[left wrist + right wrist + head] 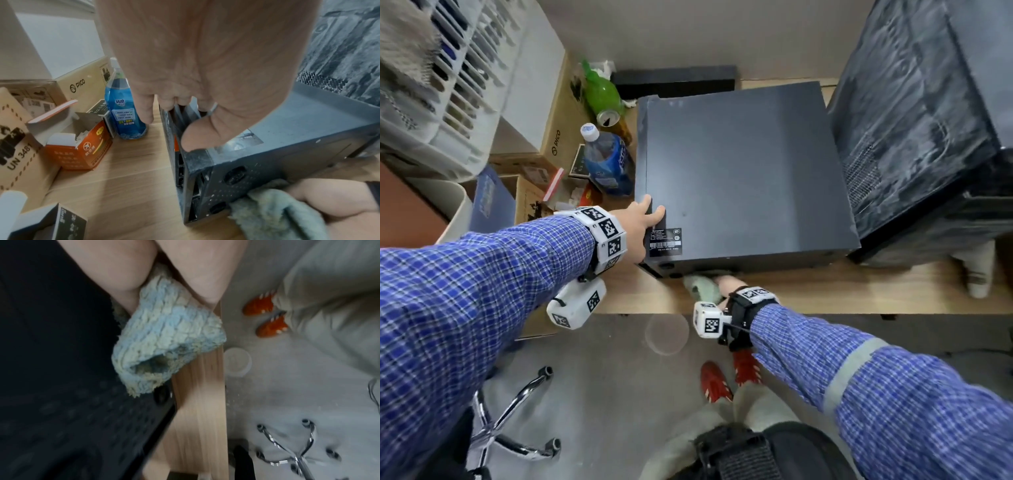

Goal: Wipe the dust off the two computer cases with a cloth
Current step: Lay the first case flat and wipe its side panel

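A: Status on the flat case?
B: Flat computer case lies on the wooden tabletop, label near its front-left corner. Left hand grips that corner: thumb on the top panel, fingers curled over the left edge into the side.
A: Right hand?
B: Right hand is at the case's front face, low, near the tabletop edge. It clutches the blue-green cloth, bunched between thumb and fingers, and holds it against the front panel. Right wrist view shows the cloth folded into a wad, grubby at the fold.
A: Second case?
B: Tower computer case stands just right of the flat one, touching or nearly; I can't tell which. Its side is streaked with grey dust. Neither hand is on it.
A: Clutter?
B: Left of the flat case: blue drink bottle, green bottle, a can, PICO cardboard box. An orange carton sits open near the blue bottle. Chrome chair base on the floor.
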Action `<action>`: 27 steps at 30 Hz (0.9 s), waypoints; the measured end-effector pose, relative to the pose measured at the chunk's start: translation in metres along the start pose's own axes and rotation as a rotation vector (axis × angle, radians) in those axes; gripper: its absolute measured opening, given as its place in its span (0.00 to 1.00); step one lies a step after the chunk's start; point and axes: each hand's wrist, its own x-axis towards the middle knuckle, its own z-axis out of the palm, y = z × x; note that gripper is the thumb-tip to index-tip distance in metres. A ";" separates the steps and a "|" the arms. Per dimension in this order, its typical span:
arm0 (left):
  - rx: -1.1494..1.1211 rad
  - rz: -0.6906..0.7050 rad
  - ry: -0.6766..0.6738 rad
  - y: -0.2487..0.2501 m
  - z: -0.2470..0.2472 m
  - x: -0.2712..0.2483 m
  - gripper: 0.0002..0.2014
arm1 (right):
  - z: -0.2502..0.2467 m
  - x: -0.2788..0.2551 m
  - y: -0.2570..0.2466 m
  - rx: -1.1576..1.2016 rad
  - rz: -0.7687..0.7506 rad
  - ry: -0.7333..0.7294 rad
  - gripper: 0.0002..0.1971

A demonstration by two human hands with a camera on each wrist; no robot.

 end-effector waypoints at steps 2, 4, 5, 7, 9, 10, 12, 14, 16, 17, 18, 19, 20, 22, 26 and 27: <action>0.043 -0.023 -0.010 0.005 -0.005 -0.003 0.46 | -0.004 0.027 0.013 -0.182 -0.031 -0.062 0.22; 0.094 -0.032 -0.001 0.010 -0.009 -0.006 0.45 | -0.023 0.043 0.039 -0.313 -0.075 -0.101 0.25; 0.107 -0.035 0.001 0.012 -0.010 -0.007 0.45 | -0.040 0.030 0.047 -0.306 -0.101 -0.045 0.27; 0.111 -0.042 -0.007 0.013 -0.010 -0.008 0.45 | -0.078 -0.015 0.059 -0.249 -0.056 0.151 0.38; 0.109 -0.050 -0.020 0.013 -0.010 -0.008 0.46 | -0.110 -0.059 0.066 -0.273 0.052 0.275 0.43; 0.107 -0.052 -0.025 0.013 -0.010 -0.008 0.46 | -0.125 -0.074 0.072 -0.250 0.085 0.295 0.40; 0.105 -0.059 -0.025 0.014 -0.011 -0.008 0.46 | -0.149 -0.098 0.079 -0.223 0.123 0.302 0.30; 0.118 -0.058 -0.024 0.015 -0.012 -0.008 0.45 | -0.161 -0.110 0.085 -0.204 0.153 0.376 0.28; 0.125 -0.064 -0.027 0.016 -0.012 -0.007 0.46 | -0.164 -0.113 0.084 -0.239 0.158 0.402 0.31; 0.127 -0.068 -0.033 0.016 -0.013 -0.006 0.46 | -0.163 -0.114 0.084 -0.297 0.162 0.385 0.29; 0.126 -0.071 -0.041 0.016 -0.012 -0.006 0.47 | -0.162 -0.109 0.084 -0.313 0.169 0.379 0.26; 0.128 -0.073 -0.047 0.016 -0.013 -0.006 0.47 | -0.160 -0.104 0.085 -0.302 0.180 0.367 0.23; 0.131 -0.074 -0.049 0.017 -0.013 -0.005 0.47 | -0.157 -0.102 0.085 -0.292 0.180 0.357 0.21; 0.145 -0.081 -0.052 0.019 -0.014 -0.005 0.47 | -0.148 -0.099 0.082 -0.344 0.180 0.325 0.20; 0.172 -0.095 -0.050 0.023 -0.016 -0.004 0.47 | -0.124 -0.094 0.069 -0.341 0.086 0.248 0.21; 0.173 -0.097 -0.049 0.023 -0.016 -0.004 0.48 | -0.118 -0.090 0.065 -0.305 0.032 0.204 0.21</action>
